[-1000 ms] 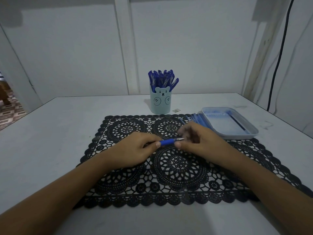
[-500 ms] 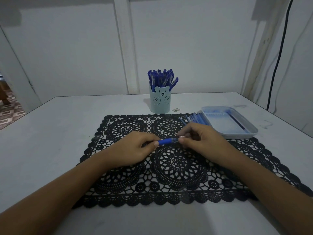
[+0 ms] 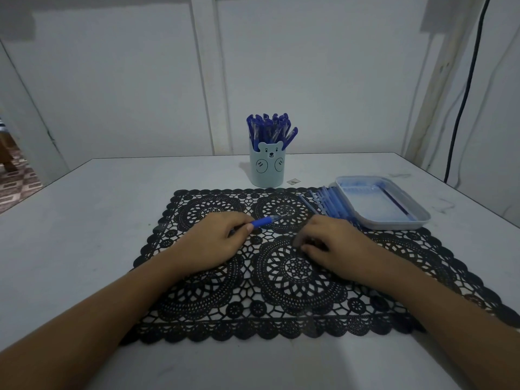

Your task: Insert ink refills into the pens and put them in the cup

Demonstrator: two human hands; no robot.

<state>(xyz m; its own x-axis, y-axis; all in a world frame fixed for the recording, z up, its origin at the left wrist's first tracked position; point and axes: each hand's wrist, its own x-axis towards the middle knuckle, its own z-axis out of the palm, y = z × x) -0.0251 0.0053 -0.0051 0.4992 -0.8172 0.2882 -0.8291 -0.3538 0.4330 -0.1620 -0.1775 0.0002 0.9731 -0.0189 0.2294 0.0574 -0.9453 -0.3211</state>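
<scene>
- Our left hand [image 3: 213, 243] grips the pen [image 3: 267, 220] by its rear half, fingers curled round the barrel. The blue grip and pale tip stick out to the right and away, just above the mat [image 3: 281, 291].
- Our right hand [image 3: 334, 243] rests on the mat near the pen's tip but apart from it. Its fingers are curled under and blurred, so we cannot tell whether they pinch some small part.
- The cup [image 3: 267, 171] stands straight ahead on the table [image 3: 84, 220], just past the mat's far edge. It is already crowded with pens [image 3: 270, 128].
- At the right the tray [image 3: 394, 224] holds one dark refill [image 3: 396, 202]. A pile [image 3: 332, 202] of blue parts lies against the tray's left wall, too small for us to tell barrels from refills.
- The pen looks closed up at the front, so we judge that the step is to finish seating it and take it to the cup.
- To do it well, we should check that the tip sits straight and tight before letting go.
- We should then lift the pen clear of the mat's lacework, which could catch the point.
- At the cup we should aim for a gap among the pens and lower it in, not drop it, because the packed cup may tip or push it back out.
</scene>
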